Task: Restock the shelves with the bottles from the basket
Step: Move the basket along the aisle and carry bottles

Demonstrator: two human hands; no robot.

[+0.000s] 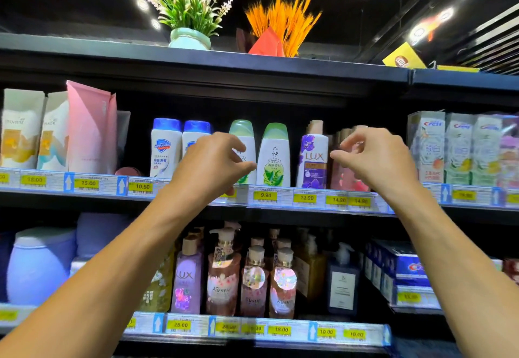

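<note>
- Hands up at the middle shelf (280, 203) now, both empty: left hand (213, 161) with fingers loosely curled and parted in front of the green-capped bottles (273, 155), right hand (376, 158) with thumb and forefinger nearly meeting, gripping nothing, just in front of the pink bottles (348, 172).
- Basket not in view, so whatever stock remains sits somewhere below the frame.
- Risk, as I read it: that left thumb is very near the left green-capped bottle; a nudge could tip it into its twin or the Safeguard bottles (165, 149) beside it.
- Same on the right: those tall, narrow pink bottles stand tight against the purple Lux bottle (313, 161), so one careless brush may topple the row.
- Crest boxes (427, 147) crowd the right end, pink tube (90, 130) and Pantene packs (21, 130) fill the left.
- Price tags (265, 195) line the shelf lip; pump bottles (224, 270) pack the shelf below, under both forearms.
</note>
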